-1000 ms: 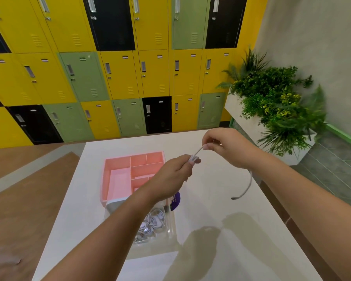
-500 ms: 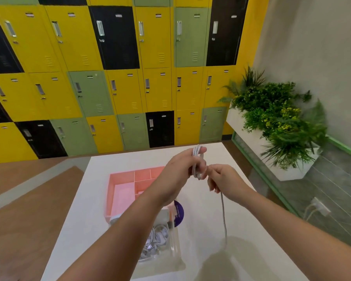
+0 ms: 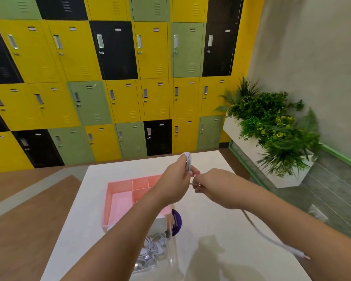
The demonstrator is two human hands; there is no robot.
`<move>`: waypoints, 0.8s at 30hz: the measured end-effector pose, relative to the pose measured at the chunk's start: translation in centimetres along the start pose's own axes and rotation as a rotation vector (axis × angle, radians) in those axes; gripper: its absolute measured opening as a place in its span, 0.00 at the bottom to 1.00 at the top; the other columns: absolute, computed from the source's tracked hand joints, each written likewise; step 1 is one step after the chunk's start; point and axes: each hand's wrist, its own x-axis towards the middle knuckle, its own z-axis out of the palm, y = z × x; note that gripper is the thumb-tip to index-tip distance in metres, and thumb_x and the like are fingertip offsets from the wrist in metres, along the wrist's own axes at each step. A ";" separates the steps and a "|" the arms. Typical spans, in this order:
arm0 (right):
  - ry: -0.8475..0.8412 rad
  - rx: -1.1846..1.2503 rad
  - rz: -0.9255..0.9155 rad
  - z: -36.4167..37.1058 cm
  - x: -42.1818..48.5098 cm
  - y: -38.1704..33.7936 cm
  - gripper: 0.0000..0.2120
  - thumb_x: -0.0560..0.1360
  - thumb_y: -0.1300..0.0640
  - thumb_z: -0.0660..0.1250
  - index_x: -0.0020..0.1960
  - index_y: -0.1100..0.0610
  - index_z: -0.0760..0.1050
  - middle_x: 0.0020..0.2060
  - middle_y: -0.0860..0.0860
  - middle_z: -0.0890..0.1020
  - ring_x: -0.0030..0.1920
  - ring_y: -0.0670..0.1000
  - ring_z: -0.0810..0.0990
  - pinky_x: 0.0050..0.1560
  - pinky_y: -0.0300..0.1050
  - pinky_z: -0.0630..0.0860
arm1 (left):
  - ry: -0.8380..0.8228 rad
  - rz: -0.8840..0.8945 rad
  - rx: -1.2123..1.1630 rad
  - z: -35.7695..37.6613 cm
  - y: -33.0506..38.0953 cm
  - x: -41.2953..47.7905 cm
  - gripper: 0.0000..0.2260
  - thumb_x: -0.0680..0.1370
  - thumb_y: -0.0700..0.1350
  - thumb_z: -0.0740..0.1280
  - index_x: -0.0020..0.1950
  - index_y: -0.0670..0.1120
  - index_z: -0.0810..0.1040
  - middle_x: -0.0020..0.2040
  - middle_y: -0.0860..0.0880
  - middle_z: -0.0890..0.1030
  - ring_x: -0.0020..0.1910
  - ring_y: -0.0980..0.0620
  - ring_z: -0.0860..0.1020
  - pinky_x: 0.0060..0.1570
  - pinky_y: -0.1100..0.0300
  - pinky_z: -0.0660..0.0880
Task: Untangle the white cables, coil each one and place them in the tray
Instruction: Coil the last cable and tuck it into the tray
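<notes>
Left hand (image 3: 173, 182) grips a part-wound cable (image 3: 187, 162) at frame centre; right hand (image 3: 217, 187) pinches its tail (image 3: 272, 241). Tray (image 3: 111, 191), just below-left, shows no coils yet; more cables (image 3: 153, 247) wait at lower centre.

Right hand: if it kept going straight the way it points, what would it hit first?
Probably the left hand, gripping the coiled white cable; the right hand looks nearly against it, depth unclear.

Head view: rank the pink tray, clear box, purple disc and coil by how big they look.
Pink tray
Clear box, nearer the camera
Then purple disc and coil, too alike to rank, both partly hidden
</notes>
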 end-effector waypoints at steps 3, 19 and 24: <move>0.048 -0.017 0.004 -1.4 -0.3 1.0 0.09 0.82 0.54 0.58 0.61 0.52 0.69 0.38 0.48 0.75 0.41 0.51 0.75 0.33 0.40 0.64 | -0.072 -0.013 -0.008 -0.6 -0.3 -0.5 0.04 0.82 0.41 0.56 0.51 0.43 0.68 0.45 0.52 0.77 0.43 0.58 0.75 0.40 0.63 0.70; 0.563 -0.037 -0.133 -1.7 -0.4 6.2 0.03 0.77 0.59 0.64 0.49 0.58 0.76 0.44 0.51 0.71 0.30 0.53 0.72 0.28 0.50 0.74 | -0.139 -0.084 0.015 -1.0 -3.2 -1.5 0.11 0.84 0.48 0.53 0.46 0.45 0.69 0.38 0.50 0.72 0.36 0.54 0.68 0.39 0.58 0.67; 0.340 0.161 -0.104 -0.1 1.0 3.4 0.19 0.78 0.58 0.66 0.68 0.52 0.70 0.65 0.47 0.73 0.50 0.45 0.75 0.53 0.37 0.71 | -0.131 -0.060 -0.090 -0.3 -2.2 -1.4 0.10 0.84 0.48 0.53 0.45 0.52 0.70 0.38 0.53 0.72 0.37 0.56 0.70 0.40 0.61 0.67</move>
